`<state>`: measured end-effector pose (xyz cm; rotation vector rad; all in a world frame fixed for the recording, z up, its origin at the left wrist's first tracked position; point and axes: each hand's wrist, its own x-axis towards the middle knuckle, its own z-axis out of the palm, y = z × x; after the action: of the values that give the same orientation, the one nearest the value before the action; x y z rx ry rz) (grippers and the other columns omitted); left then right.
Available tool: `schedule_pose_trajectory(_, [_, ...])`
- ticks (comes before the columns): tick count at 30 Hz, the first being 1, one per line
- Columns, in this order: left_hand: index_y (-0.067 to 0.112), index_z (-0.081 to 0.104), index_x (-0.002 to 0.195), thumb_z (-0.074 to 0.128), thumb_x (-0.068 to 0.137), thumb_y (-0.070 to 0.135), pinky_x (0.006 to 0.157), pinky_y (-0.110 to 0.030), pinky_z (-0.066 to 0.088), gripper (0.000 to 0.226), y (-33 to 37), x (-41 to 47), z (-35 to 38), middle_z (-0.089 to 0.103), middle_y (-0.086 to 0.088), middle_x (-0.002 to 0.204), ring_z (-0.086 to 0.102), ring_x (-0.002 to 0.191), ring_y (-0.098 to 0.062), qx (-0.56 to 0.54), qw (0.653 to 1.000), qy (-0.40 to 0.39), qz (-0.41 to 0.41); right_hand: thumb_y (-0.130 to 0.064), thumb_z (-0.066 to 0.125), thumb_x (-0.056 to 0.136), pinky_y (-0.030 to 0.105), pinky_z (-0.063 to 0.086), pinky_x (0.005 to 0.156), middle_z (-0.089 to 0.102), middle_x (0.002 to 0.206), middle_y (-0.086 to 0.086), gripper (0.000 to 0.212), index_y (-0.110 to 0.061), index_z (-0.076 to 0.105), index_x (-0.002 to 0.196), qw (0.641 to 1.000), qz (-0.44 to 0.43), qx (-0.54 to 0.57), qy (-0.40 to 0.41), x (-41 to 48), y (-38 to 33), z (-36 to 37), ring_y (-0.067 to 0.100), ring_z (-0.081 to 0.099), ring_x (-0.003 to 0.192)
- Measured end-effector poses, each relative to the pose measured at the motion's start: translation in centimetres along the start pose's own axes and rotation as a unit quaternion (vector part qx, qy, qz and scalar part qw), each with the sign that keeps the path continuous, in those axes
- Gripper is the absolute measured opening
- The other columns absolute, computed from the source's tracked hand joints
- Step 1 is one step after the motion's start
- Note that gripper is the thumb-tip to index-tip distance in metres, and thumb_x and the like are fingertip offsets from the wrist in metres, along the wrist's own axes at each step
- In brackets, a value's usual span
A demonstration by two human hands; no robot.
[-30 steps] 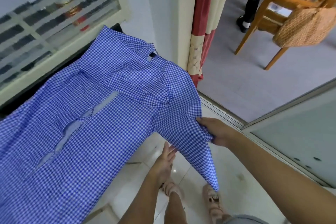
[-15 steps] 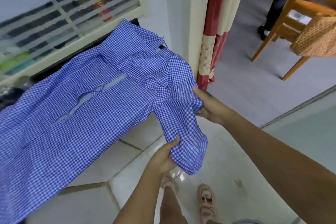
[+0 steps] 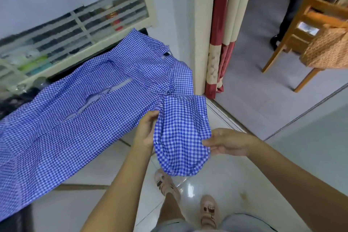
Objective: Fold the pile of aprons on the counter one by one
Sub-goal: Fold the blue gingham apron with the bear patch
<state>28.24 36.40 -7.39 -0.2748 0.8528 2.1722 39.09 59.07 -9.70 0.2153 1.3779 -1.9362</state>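
Clearly light and limp, the sleeve (image 3: pixel 180 133) hangs between the hands, left hand (image 3: pixel 146 133) pinching by the armpit, right hand (image 3: pixel 229 144) pinching the rim, best gripped at seams, while the blue checked apron (image 3: pixel 75 118) lies spread on the counter (image 3: pixel 62 78) beyond, red curtain (image 3: pixel 216 52) and wooden chair (image 3: pixel 293 30) well apart.

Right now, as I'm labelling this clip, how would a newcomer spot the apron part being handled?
The blue checked apron lies spread over the counter at left. Its right end, a rounded flap, hangs over the floor tiles. Only this part is held, between left hand and right hand.
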Motion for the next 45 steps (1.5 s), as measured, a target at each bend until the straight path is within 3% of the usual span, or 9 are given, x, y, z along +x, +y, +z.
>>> schedule_pose_trajectory(5, [-0.003,0.075,0.091,0.075,0.074,0.015,0.069,-0.039,0.059,0.025,2.6,-0.2,1.5,0.071,-0.019,0.103,0.071,0.089,-0.028,0.076,0.994,0.045,-0.068,-0.021,0.076,0.072,0.022,0.056,0.068,0.069,0.100,0.011,0.055,0.003,0.056,0.117,0.953,-0.152,-0.017,0.260,-1.1,-6.3,1.8,0.011,0.069,0.078])
schedule_pose_trajectory(7, [-0.003,0.075,0.084,0.052,0.092,0.009,0.063,-0.032,0.059,0.028,3.6,0.1,1.4,0.071,-0.018,0.098,0.073,0.079,-0.024,0.108,0.988,0.104,-0.047,-0.010,0.071,0.082,0.017,0.054,0.061,0.070,0.091,0.005,0.044,-0.018,0.052,0.120,0.921,-0.225,-0.035,0.317,-1.1,-8.9,2.3,0.007,0.069,0.071])
schedule_pose_trajectory(16, [0.007,0.054,0.127,0.032,0.079,-0.020,0.068,-0.023,0.057,0.059,10.8,1.3,-0.3,0.063,-0.010,0.099,0.059,0.085,-0.022,0.317,0.938,0.103,0.089,0.014,0.037,0.090,0.020,0.054,0.074,0.072,0.105,0.005,0.047,-0.015,0.071,0.102,0.940,-0.294,-0.024,0.171,3.7,-16.9,4.2,0.014,0.069,0.093])
schedule_pose_trajectory(21, [0.019,0.057,0.124,0.048,0.083,-0.013,0.098,-0.023,0.047,0.053,13.8,2.3,-2.1,0.066,0.002,0.119,0.061,0.109,-0.006,0.628,0.765,-0.007,0.143,-0.012,0.056,0.083,0.011,0.050,0.076,0.072,0.098,-0.016,0.034,-0.018,0.060,0.116,0.923,-0.320,-0.029,0.213,7.9,-20.3,4.2,-0.001,0.066,0.097])
schedule_pose_trajectory(25, [0.024,0.065,0.110,0.073,0.077,0.016,0.063,-0.021,0.049,0.035,16.7,5.1,-1.2,0.065,0.010,0.070,0.059,0.060,0.003,0.674,0.691,0.121,0.232,0.005,0.056,0.088,0.013,0.052,0.063,0.074,0.079,-0.011,0.024,-0.009,0.068,0.103,0.901,-0.296,-0.065,0.311,12.1,-22.7,3.9,0.001,0.069,0.075])
schedule_pose_trajectory(30, [0.028,0.059,0.120,0.071,0.080,0.045,0.052,-0.027,0.035,0.044,20.4,8.4,0.7,0.046,0.009,0.053,0.045,0.051,-0.003,0.727,0.607,0.127,0.294,0.008,0.049,0.085,0.013,0.031,0.037,0.046,0.033,-0.009,0.040,-0.008,0.050,0.048,0.814,-0.287,-0.107,0.493,17.3,-25.8,2.5,0.000,0.036,0.032])
schedule_pose_trajectory(34, [0.015,0.064,0.111,0.062,0.090,0.023,0.056,-0.035,0.045,0.023,23.1,11.0,2.0,0.052,0.000,0.052,0.049,0.049,-0.016,0.708,0.615,0.102,0.332,-0.005,0.053,0.090,0.021,0.042,0.044,0.056,0.038,-0.001,0.044,-0.012,0.058,0.047,0.814,-0.276,-0.127,0.495,20.5,-28.6,2.1,0.005,0.047,0.034])
schedule_pose_trajectory(39, [0.009,0.059,0.072,0.053,0.097,0.023,0.049,-0.025,0.047,0.029,27.4,15.8,1.0,0.059,-0.002,0.051,0.053,0.040,-0.009,0.591,0.730,0.158,0.304,-0.010,0.055,0.095,0.019,0.055,0.057,0.073,0.078,0.001,0.009,-0.014,0.060,0.103,0.889,-0.298,-0.042,0.346,24.0,-30.7,0.9,0.011,0.066,0.059])
schedule_pose_trajectory(45, [0.014,0.054,0.068,0.046,0.101,0.019,0.064,-0.038,0.057,0.034,29.9,23.3,-4.9,0.063,-0.008,0.067,0.061,0.056,-0.016,0.591,0.751,0.186,0.228,-0.005,0.060,0.091,0.028,0.049,0.092,0.057,0.130,0.010,0.055,-0.026,0.040,0.138,0.913,-0.160,-0.263,0.267,29.1,-26.6,-4.8,0.021,0.060,0.112])
